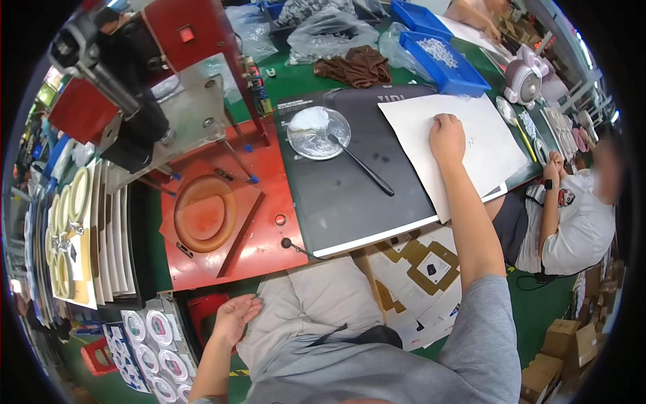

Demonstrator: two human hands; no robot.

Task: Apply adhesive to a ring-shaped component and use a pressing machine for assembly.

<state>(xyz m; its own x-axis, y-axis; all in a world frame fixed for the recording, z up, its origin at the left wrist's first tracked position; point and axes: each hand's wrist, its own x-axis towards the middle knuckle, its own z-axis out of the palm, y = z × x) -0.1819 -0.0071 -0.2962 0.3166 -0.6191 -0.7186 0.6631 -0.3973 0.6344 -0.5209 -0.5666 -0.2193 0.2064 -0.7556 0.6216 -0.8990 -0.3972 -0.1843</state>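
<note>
My right hand (448, 137) rests on a large white sheet (494, 138) at the right of the table, its fingers curled in. What they hold, if anything, is hidden. Down by my left thigh hangs my left hand (235, 318), fingers loosely bent and nothing in it. Left of the sheet, a clear round dish (316, 149) holds a white paste (309, 120). A black spatula (367, 170) leans out of the dish onto the dark grey mat (336, 209).
A red press machine (269, 249) with a round orange mould (205, 214) stands at left. Beside it are stacked boards with cream rings (62, 209). Behind lie a brown cloth (356, 67), plastic bags and a blue tray (444, 64) of small white parts. A co-worker (579, 209) sits at right.
</note>
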